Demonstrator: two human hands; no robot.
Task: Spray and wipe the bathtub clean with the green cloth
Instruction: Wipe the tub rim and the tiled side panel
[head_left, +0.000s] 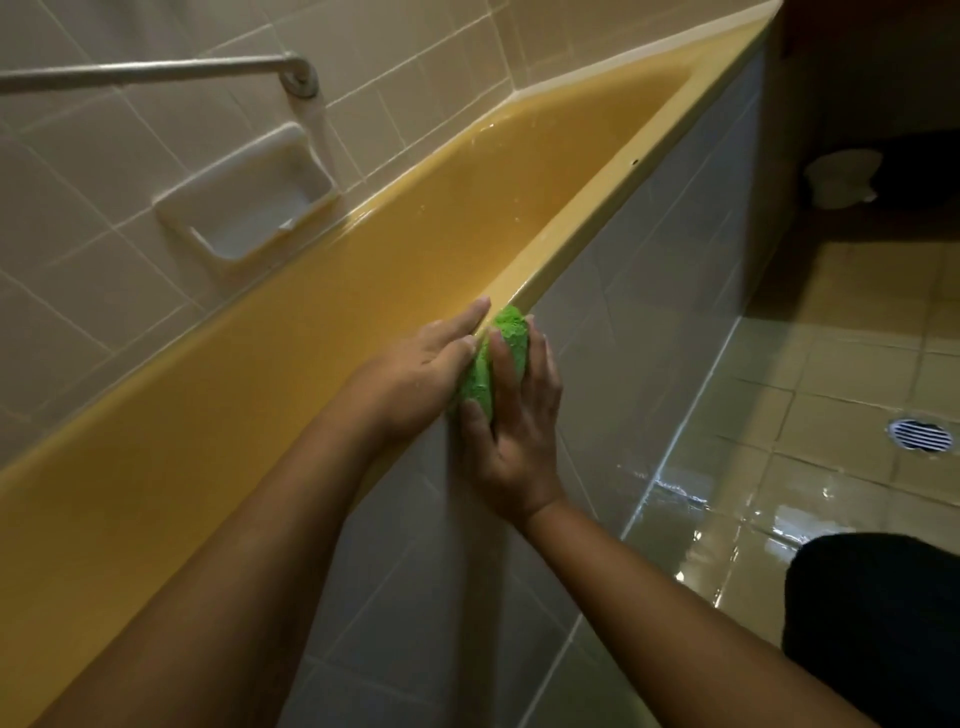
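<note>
A yellow bathtub (467, 208) runs diagonally from lower left to upper right, its near rim edged by a grey tiled front panel. A bunched green cloth (498, 348) lies on the near rim. My right hand (511, 415) grips the cloth, fingers curled over it. My left hand (431, 358) lies beside it on the rim, fingers straight and touching the cloth's left side. No spray bottle is in view.
A white soap dish (249, 202) is set in the tiled wall above the tub, with a metal grab bar (156, 70) higher up. The tiled floor (810, 415) at right is wet, with a round drain (920, 435). A dark knee (878, 623) is at lower right.
</note>
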